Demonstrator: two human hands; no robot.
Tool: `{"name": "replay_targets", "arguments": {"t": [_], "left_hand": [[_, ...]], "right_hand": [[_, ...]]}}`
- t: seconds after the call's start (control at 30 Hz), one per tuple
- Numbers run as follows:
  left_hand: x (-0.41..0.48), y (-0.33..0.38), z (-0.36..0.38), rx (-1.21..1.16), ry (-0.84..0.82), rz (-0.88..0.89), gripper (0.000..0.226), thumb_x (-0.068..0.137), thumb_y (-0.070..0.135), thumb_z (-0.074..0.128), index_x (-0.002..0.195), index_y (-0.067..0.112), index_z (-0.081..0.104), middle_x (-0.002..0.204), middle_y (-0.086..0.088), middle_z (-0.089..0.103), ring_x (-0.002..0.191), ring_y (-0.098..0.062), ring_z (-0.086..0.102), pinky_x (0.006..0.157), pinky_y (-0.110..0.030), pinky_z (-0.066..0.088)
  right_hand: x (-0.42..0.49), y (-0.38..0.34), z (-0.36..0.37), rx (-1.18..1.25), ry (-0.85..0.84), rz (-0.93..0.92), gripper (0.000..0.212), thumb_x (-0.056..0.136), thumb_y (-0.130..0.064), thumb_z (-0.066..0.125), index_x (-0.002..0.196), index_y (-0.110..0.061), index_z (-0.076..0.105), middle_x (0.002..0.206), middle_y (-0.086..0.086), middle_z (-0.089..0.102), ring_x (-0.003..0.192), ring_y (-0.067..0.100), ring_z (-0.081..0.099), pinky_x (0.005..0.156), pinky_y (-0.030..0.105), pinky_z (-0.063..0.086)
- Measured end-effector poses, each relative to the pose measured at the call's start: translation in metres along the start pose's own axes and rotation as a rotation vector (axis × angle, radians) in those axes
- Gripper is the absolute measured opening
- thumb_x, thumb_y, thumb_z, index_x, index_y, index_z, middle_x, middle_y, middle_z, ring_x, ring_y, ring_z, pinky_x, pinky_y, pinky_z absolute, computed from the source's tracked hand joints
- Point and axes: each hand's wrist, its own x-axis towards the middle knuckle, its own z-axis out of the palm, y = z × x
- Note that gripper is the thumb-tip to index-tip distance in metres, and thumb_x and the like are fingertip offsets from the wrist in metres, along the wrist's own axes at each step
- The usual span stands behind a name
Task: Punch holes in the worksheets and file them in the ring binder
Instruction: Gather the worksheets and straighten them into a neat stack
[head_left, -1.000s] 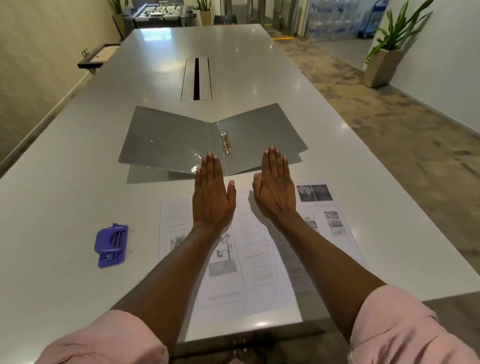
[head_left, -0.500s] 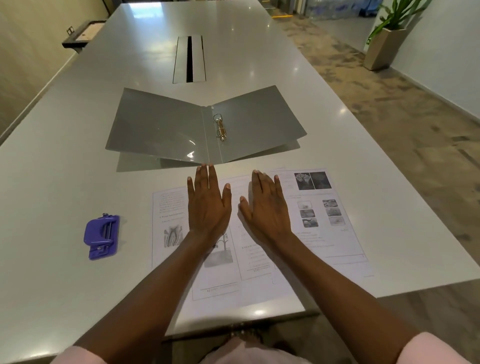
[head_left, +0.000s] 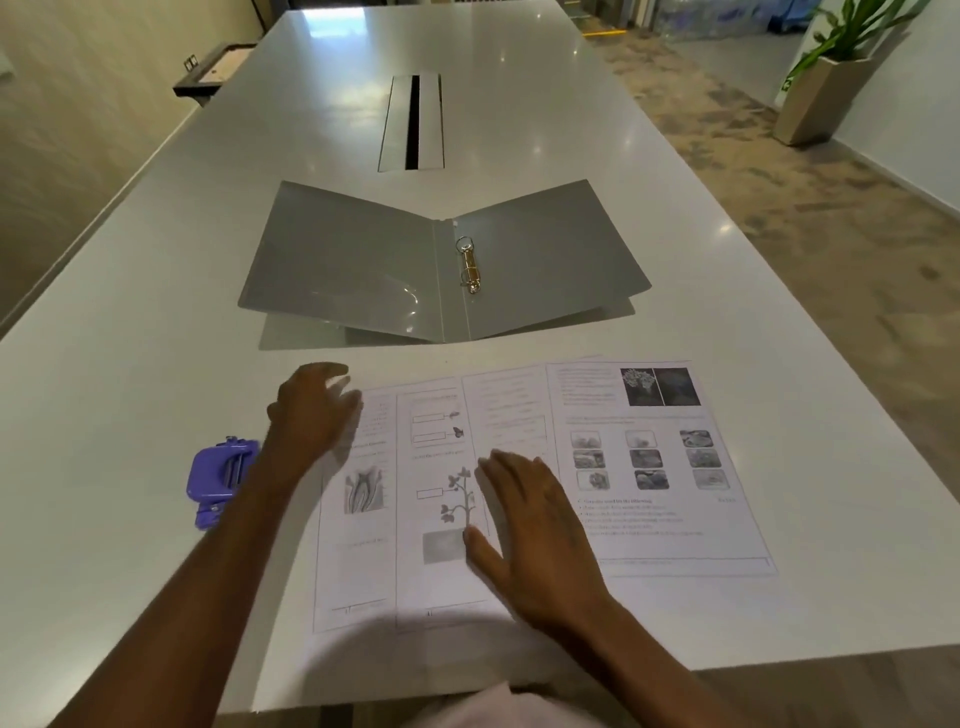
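Several printed worksheets (head_left: 644, 467) lie fanned out and overlapping near the table's front edge. Beyond them a grey ring binder (head_left: 358, 265) lies open, its metal rings (head_left: 468, 266) at the spine. A purple hole punch (head_left: 221, 480) sits on the table left of the sheets. My left hand (head_left: 311, 415) hovers over the left edge of the leftmost sheet, blurred, fingers loosely bent and holding nothing. My right hand (head_left: 530, 525) lies flat on the middle sheets, fingers spread.
The long white table (head_left: 130, 364) has a cable slot (head_left: 413, 122) in its middle beyond the binder. A potted plant (head_left: 826, 88) stands on the floor at the far right. The table's front edge runs just below the sheets.
Both hands have drawn back from the binder toward me. The left hand has swung left to the edge of the sheets; the right hand has settled lower on the middle sheets.
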Motion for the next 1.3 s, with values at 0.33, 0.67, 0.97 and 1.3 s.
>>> {"name": "replay_targets", "arguments": {"t": [0.33, 0.67, 0.97, 1.3], "left_hand": [[0.015, -0.031, -0.016, 0.166, -0.19, -0.035, 0.076, 0.067, 0.038, 0.097, 0.132, 0.013, 0.068, 0.137, -0.012, 0.061, 0.12, -0.032, 0.063, 0.103, -0.055, 0.051], [0.013, -0.032, -0.015, 0.14, -0.177, -0.021, 0.075, 0.064, 0.03, 0.099, 0.13, 0.009, 0.068, 0.134, -0.018, 0.061, 0.121, -0.034, 0.06, 0.101, -0.052, 0.054], [0.01, -0.03, -0.014, 0.073, -0.167, -0.006, 0.08, 0.066, 0.023, 0.098, 0.135, 0.009, 0.059, 0.132, -0.015, 0.061, 0.117, -0.031, 0.062, 0.098, -0.047, 0.053], [0.008, -0.025, -0.017, 0.031, -0.203, -0.03, 0.067, 0.069, 0.021, 0.095, 0.128, 0.012, 0.065, 0.113, -0.004, 0.07, 0.1, -0.024, 0.065, 0.091, -0.042, 0.054]], "right_hand": [[0.0, 0.007, 0.015, -0.099, -0.178, -0.157, 0.08, 0.099, -0.068, 0.031, 0.164, -0.037, -0.004, 0.17, -0.017, -0.017, 0.153, -0.001, -0.024, 0.128, 0.034, -0.013], [0.0, 0.007, 0.02, -0.156, -0.146, -0.175, 0.078, 0.1, -0.068, 0.03, 0.165, -0.029, 0.011, 0.172, -0.009, -0.003, 0.156, 0.006, -0.016, 0.126, 0.034, -0.012], [-0.001, 0.005, 0.018, -0.151, -0.14, -0.166, 0.076, 0.1, -0.067, 0.031, 0.165, -0.03, 0.013, 0.172, -0.011, -0.001, 0.156, 0.003, -0.014, 0.126, 0.034, -0.009], [-0.002, 0.003, 0.015, -0.159, -0.136, -0.164, 0.076, 0.1, -0.065, 0.031, 0.165, -0.031, 0.013, 0.172, -0.013, -0.001, 0.156, 0.001, -0.014, 0.127, 0.034, -0.008]]}}
